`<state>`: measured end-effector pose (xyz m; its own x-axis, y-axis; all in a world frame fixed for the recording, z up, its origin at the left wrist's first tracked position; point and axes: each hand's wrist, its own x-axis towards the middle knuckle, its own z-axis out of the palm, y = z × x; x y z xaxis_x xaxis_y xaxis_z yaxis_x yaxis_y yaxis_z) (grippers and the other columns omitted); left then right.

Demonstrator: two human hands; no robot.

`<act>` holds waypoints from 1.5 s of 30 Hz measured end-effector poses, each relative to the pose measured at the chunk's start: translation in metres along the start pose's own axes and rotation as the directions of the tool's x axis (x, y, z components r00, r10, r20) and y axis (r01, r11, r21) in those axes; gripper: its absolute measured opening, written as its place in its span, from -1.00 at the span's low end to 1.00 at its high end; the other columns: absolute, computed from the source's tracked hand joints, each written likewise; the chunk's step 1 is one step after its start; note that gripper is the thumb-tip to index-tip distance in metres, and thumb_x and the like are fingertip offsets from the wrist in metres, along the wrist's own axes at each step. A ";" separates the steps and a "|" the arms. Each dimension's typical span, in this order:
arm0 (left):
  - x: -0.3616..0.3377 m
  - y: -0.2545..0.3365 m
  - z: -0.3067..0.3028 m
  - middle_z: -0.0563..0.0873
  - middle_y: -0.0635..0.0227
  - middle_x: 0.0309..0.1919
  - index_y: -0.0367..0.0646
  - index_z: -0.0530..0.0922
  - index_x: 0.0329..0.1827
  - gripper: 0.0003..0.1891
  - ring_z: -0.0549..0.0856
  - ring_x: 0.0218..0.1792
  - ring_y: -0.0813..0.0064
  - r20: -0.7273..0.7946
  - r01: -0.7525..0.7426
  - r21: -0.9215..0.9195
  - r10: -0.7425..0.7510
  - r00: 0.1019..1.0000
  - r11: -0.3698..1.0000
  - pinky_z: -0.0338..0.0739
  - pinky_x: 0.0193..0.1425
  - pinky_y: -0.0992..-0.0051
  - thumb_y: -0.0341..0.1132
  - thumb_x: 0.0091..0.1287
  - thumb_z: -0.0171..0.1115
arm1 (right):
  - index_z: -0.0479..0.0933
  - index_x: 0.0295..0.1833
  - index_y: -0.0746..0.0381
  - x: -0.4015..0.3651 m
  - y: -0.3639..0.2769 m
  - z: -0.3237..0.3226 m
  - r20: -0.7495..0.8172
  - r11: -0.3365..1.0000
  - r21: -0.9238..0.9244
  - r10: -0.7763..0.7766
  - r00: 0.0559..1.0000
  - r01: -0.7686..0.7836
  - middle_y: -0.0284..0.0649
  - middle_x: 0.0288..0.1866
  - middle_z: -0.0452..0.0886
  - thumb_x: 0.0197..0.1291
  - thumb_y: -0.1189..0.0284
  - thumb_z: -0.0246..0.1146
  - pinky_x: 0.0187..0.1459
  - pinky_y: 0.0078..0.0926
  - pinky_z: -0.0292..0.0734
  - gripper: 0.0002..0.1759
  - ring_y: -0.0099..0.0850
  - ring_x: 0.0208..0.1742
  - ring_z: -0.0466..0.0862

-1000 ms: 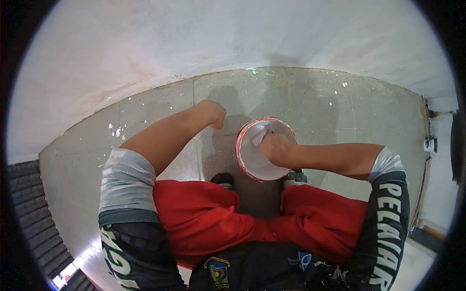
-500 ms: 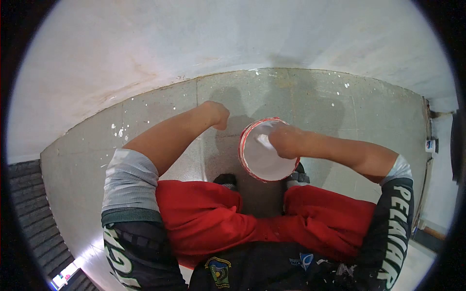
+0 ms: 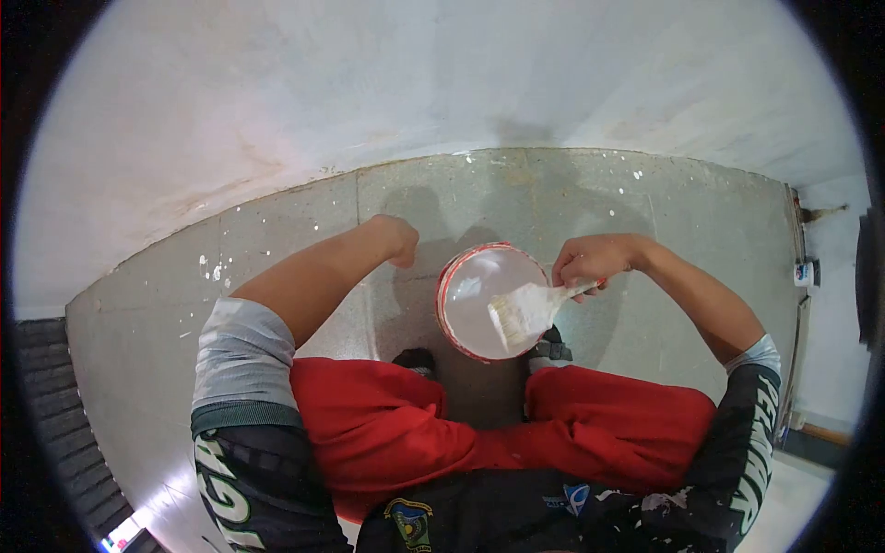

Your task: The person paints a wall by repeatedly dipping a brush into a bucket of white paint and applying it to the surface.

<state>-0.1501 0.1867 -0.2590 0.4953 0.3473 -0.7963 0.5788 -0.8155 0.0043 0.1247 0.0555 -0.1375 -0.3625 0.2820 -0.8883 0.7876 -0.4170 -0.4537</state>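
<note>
My right hand [image 3: 597, 258] is closed round the handle of a paintbrush [image 3: 525, 311], to the right of a bucket. The brush's white-coated bristles point left over the bucket's open top. White paint [image 3: 484, 295] lies inside the round bucket [image 3: 442, 304], whose rim is smeared with red and white. The bucket stands on the floor between my feet. To its left, my left hand [image 3: 396, 241] hangs with the fingers curled in and nothing visible in them.
A pale wall [image 3: 442, 74] with brownish stains curves across the front. The grey tiled floor [image 3: 277, 230] carries white paint drips. Dark ridged slats [image 3: 83, 424] are at the left. A small white container [image 3: 805, 274] stands by the right edge.
My right hand has come up out of the bucket and moved right, bringing the paintbrush into sight over the rim. My left hand has stayed nearly still while the view shifted slightly.
</note>
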 end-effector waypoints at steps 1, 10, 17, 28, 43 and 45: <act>0.000 -0.001 0.000 0.72 0.12 -0.10 -0.19 0.69 -0.13 -0.65 0.70 -0.04 0.16 0.020 -0.024 0.000 0.024 1.000 1.000 0.58 0.00 0.20 -0.24 0.05 0.17 | 0.63 -0.29 0.27 0.002 0.007 0.000 0.039 0.994 0.108 -0.036 0.999 0.031 -0.34 -0.52 0.60 0.02 0.39 0.08 -0.58 -0.60 0.33 -0.74 -0.59 -0.58 0.49; 0.004 0.001 0.001 0.72 0.04 -0.15 -0.25 0.69 -0.17 -0.65 0.70 -0.06 0.11 0.002 -0.067 -0.003 0.067 0.998 0.998 0.57 0.01 0.19 -0.21 0.06 0.18 | 0.62 -0.36 0.38 0.003 0.035 0.000 0.049 0.832 0.536 -0.203 0.978 0.146 -0.19 -0.59 0.59 -0.06 0.40 0.14 -0.77 -0.65 0.17 -0.73 -0.60 -0.77 0.38; 0.062 -0.014 0.043 0.73 0.26 -0.10 0.02 0.72 -0.14 -0.61 0.68 -0.02 0.21 -0.092 -0.141 -0.009 0.139 0.986 0.990 0.53 0.03 0.16 -0.02 0.01 0.28 | 0.59 -0.30 0.37 -0.028 0.024 -0.007 -0.168 0.700 0.617 -0.330 0.929 0.360 -0.24 -0.55 0.56 -0.05 0.38 0.18 -0.76 -0.65 0.17 -0.73 -0.60 -0.74 0.37; 0.098 0.022 0.012 0.69 0.05 -0.04 -0.22 0.64 -0.01 -0.51 0.67 -0.03 0.11 0.096 -0.206 0.050 0.201 0.975 0.977 0.51 0.03 0.15 -0.07 0.09 0.18 | 0.39 0.15 0.34 -0.223 -0.082 -0.015 -0.914 0.261 0.030 -0.383 0.132 0.965 -0.32 -0.35 0.50 0.27 0.37 0.10 -0.73 -0.77 0.14 -0.61 -0.70 -0.69 0.29; 0.075 0.020 0.017 0.67 0.15 0.05 -0.15 0.61 0.08 -0.52 0.65 0.06 0.21 0.020 -0.279 0.115 0.278 0.960 0.953 0.51 0.10 0.25 -0.09 0.16 0.14 | 0.43 0.22 0.21 -0.365 -0.233 -0.018 -0.732 0.833 -0.524 -0.333 -0.594 0.178 -0.44 -0.41 0.32 0.25 0.36 0.06 -0.58 -0.72 0.16 -0.57 -0.69 -0.53 0.24; 0.089 0.014 0.024 0.68 0.18 0.03 -0.10 0.61 0.08 -0.54 0.66 0.05 0.23 0.031 -0.279 0.097 0.278 0.960 0.955 0.52 0.09 0.26 -0.12 0.14 0.13 | 0.49 0.17 0.21 -0.374 -0.250 -0.018 -0.724 0.842 -0.525 -0.363 -0.587 0.127 -0.34 -0.40 0.44 0.24 0.34 0.11 -0.55 -0.60 0.29 -0.60 -0.63 -0.50 0.38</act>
<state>-0.1135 0.1946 -0.3439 0.6165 0.0927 -0.7819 0.3513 -0.9211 0.1677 0.0722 0.0700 0.3101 0.2877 0.6113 0.7373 0.8784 0.1384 -0.4575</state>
